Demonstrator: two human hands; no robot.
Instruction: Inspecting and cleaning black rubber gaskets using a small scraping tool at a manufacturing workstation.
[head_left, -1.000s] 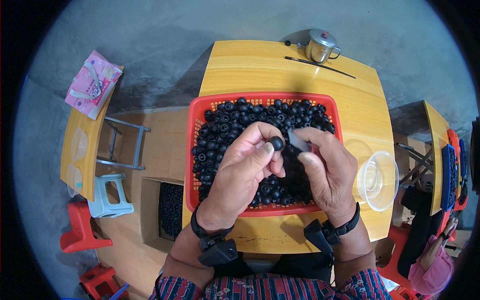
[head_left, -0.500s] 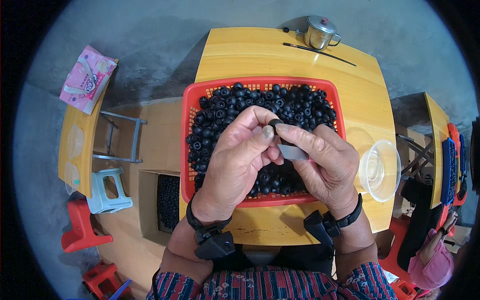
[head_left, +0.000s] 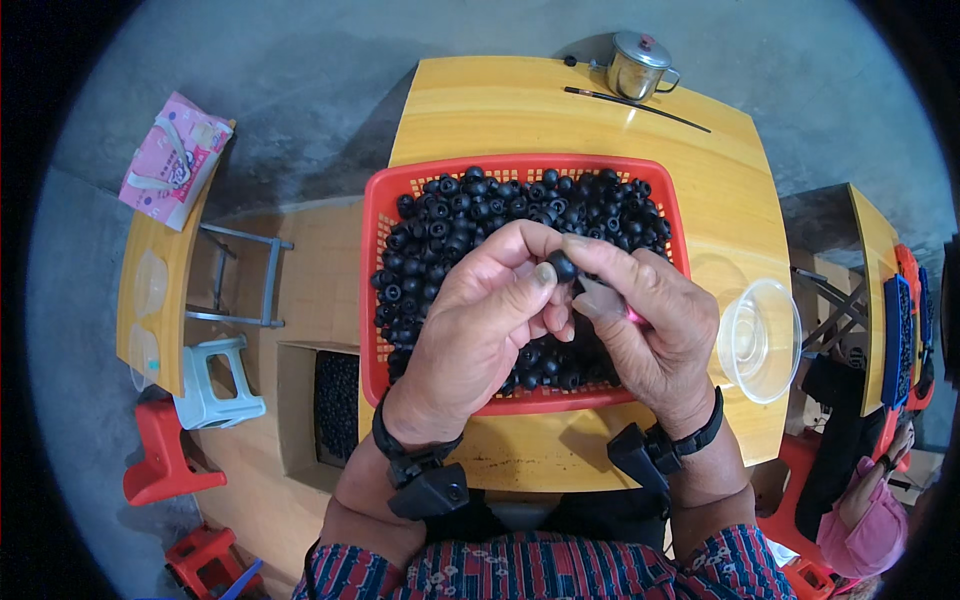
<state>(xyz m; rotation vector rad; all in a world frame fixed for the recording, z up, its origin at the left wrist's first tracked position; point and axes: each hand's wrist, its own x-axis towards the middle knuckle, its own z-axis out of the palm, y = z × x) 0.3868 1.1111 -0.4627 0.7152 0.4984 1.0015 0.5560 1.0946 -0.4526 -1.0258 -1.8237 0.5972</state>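
The yellow surface (head_left: 480,110) is carrying everything, and the red basket (head_left: 520,163) is sitting on it, brimming with black pieces (head_left: 450,215). Over it the left hand (head_left: 490,320) is curling, thumb pressing in, while the right hand (head_left: 655,315) is working opposite, its fingers clamped on a grey blade (head_left: 602,297). And smallest of all, the black round piece (head_left: 562,266) is sitting above the basket, pinched in the left fingers! It's looking light and stiff, hardly fragile I'd say, but its smooth curve is probably inviting a slip; opposite sides are offering the best hold, away from that blade
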